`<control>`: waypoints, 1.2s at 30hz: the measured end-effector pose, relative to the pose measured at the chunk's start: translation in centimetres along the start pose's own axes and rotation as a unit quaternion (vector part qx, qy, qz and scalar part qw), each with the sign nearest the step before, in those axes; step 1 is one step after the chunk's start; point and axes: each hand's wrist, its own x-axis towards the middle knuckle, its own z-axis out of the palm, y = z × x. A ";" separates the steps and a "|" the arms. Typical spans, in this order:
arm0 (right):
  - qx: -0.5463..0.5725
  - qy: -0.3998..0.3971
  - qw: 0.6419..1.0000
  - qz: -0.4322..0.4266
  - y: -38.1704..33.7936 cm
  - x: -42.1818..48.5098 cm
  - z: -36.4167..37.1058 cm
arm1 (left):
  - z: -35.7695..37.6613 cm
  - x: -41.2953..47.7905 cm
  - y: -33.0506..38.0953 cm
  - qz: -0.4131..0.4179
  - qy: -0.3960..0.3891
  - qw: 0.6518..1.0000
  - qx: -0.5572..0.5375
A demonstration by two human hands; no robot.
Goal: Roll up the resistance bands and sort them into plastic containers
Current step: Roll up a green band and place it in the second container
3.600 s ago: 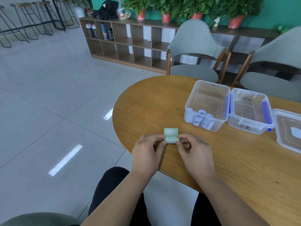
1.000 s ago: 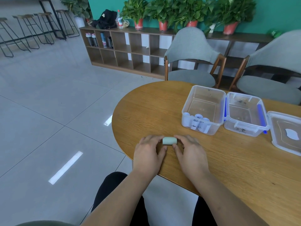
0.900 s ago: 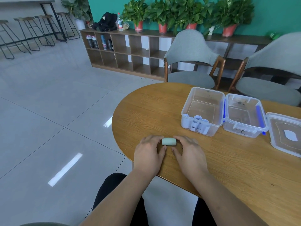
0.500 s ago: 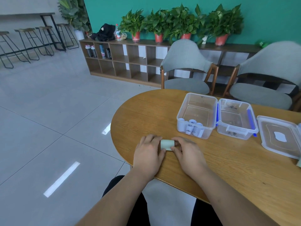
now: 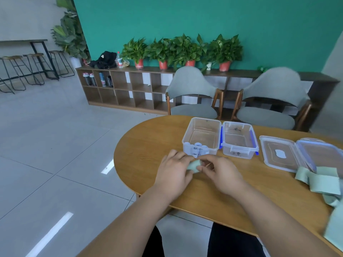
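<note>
A pale green rolled resistance band (image 5: 194, 166) sits between my two hands, just above the wooden table (image 5: 213, 190). My left hand (image 5: 175, 174) holds its left end and my right hand (image 5: 221, 173) pinches its right end; most of the roll is hidden by fingers. Just behind stands a clear plastic container (image 5: 202, 139) with several white rolled bands (image 5: 198, 145) along its near wall. A second clear container (image 5: 239, 141) with blue clips stands to its right and looks empty.
Two clear lids (image 5: 280, 153) lie flat on the table at the right. Loose green bands (image 5: 323, 182) are heaped at the right edge. Two grey chairs (image 5: 193, 97) stand behind the table, before a low shelf with potted plants.
The band went from half-rolled to a tight roll. Both hands have lifted it slightly and turned it between the fingers. My head has tilted up, bringing the lids and loose bands into view.
</note>
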 end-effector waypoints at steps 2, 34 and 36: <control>0.017 0.001 1.000 0.004 0.0 -0.5 -1.7 | -0.2 0.6 1.2 0.014 -0.003 1.000 0.000; -0.259 0.008 0.957 0.130 9.7 8.1 -15.7 | 6.8 17.1 11.1 0.075 -0.142 0.978 0.133; -0.257 0.010 0.956 0.141 10.1 8.2 -15.9 | 7.4 17.5 11.4 0.099 -0.161 0.970 0.151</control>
